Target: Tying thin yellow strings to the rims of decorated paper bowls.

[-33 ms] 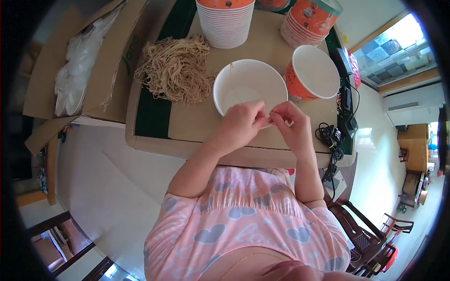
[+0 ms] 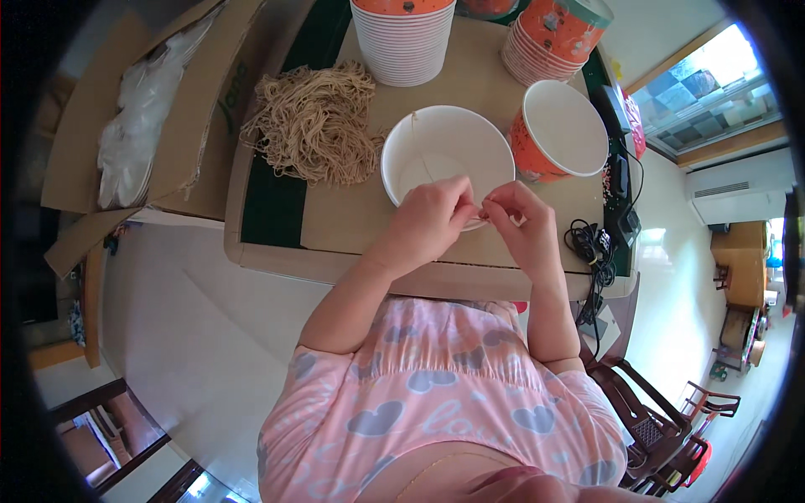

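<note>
A white paper bucket stands with its mouth tilted toward me near the table's front edge. My left hand and my right hand meet over its near rim, fingertips pinched together. Between them is a small bit of thin tan string, mostly covered by the fingers. More tan string shows at the bucket's far rim, and a thin strand crosses the inside. To the left lies a tangled heap of tan strings.
Beside the bucket on the right stands an orange-patterned paper bucket. Behind are a tall stack of paper buckets and another stack. An open cardboard box with plastic-wrapped contents sits left; black cables lie at the right edge.
</note>
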Motion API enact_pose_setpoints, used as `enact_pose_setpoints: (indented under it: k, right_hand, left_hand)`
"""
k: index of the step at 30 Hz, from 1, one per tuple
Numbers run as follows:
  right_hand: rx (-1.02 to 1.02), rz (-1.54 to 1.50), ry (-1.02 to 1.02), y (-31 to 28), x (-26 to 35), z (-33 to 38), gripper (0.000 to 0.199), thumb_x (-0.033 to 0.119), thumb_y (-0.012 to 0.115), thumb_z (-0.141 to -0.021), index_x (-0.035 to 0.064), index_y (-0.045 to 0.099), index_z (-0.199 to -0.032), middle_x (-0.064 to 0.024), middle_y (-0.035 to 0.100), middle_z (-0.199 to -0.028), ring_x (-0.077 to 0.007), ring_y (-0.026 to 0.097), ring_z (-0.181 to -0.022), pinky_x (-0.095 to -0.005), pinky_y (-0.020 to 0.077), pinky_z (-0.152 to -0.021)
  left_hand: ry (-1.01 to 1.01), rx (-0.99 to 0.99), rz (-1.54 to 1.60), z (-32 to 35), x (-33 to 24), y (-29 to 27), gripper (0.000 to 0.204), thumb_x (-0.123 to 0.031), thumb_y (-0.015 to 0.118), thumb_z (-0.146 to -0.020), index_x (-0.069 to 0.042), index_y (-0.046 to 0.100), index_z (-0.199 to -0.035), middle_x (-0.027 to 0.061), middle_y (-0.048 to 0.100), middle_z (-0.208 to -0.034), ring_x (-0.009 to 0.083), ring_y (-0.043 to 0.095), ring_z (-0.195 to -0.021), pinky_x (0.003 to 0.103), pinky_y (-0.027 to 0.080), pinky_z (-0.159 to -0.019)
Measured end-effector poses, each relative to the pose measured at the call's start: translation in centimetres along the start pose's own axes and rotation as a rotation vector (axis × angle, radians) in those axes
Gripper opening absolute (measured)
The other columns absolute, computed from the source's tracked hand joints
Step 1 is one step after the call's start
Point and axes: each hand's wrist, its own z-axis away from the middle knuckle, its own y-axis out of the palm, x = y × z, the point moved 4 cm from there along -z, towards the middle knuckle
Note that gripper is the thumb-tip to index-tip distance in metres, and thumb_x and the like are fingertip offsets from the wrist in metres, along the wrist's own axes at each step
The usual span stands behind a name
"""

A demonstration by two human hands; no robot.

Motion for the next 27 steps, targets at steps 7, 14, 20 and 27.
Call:
enact_pose_setpoints:
  k: [7,14,20,27]
  right_hand:
    - [0.032,-0.072,0.032,-0.1,-0.1,0.1,0.008,0.005,0.066,-0.087,-0.0003,0.062,-0.09,-0.0029,0.065,-0.074,-0.0067,0.059,-0.068,-0.0228,0.0436,-0.061]
    - [0.022,-0.023,0.027,-0.2,-0.3,-0.1,0.007,0.004,0.066,-0.087,-0.0001,0.062,-0.09,-0.0022,0.064,-0.075,-0.0061,0.057,-0.068,-0.022,0.0429,-0.061]
    - [-0.008,-0.072,0.03,-0.2,-0.6,-0.1,0.007,0.003,0.066,-0.087,-0.0004,0.062,-0.092,-0.0017,0.063,-0.076,-0.0061,0.053,-0.066,-0.0222,0.0425,-0.06]
    - [0.027,-0.012,0.0,-0.2,-0.8,0.2,0.006,0.003,0.064,-0.088,-0.0003,0.062,-0.093,-0.0021,0.065,-0.079,-0.0055,0.056,-0.067,-0.0211,0.0432,-0.061]
  left_hand:
    - [0.167,-0.039,-0.136,0.1,-0.9,0.5,0.019,-0.012,0.07,-0.083,0.001,0.056,-0.084,0.0135,0.065,-0.086,0.031,0.064,-0.081,0.04,0.049,-0.069]
    - [0.154,-0.031,0.006,-0.1,-0.5,0.1,0.02,-0.008,0.07,-0.082,0.001,0.052,-0.082,0.0139,0.062,-0.08,0.0283,0.061,-0.073,0.038,0.047,-0.067]
    - [0.117,-0.045,0.106,-0.3,-0.4,0.4,0.018,-0.004,0.066,-0.086,0.002,0.049,-0.085,0.0129,0.059,-0.073,0.0236,0.059,-0.064,0.034,0.046,-0.061]
    - [0.055,-0.084,0.187,-0.7,-0.5,-0.4,0.015,-0.002,0.064,-0.087,-0.001,0.049,-0.089,0.0087,0.054,-0.067,0.0183,0.052,-0.057,0.032,0.045,-0.056]
